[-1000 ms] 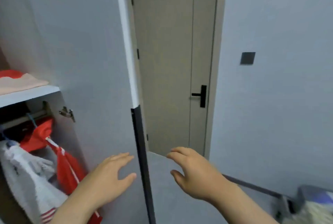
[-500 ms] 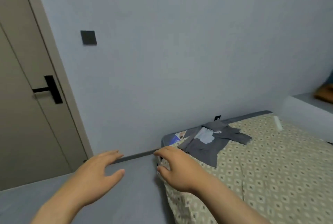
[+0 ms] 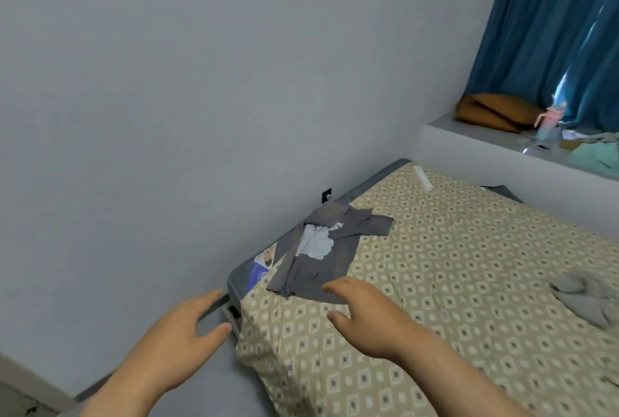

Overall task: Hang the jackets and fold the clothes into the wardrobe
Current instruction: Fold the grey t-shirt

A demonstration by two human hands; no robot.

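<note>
Head view. My left hand [image 3: 181, 329] hovers just left of the bed's near corner, fingers spread and relaxed, holding nothing. My right hand [image 3: 365, 316] is over the patterned bed [image 3: 469, 282], fingers loosely extended and empty. A crumpled grey T-shirt [image 3: 321, 259] with a pale print lies by the bed's left edge, just beyond my right fingertips; I cannot tell whether they touch. A second grey garment [image 3: 582, 296] lies at far right.
</note>
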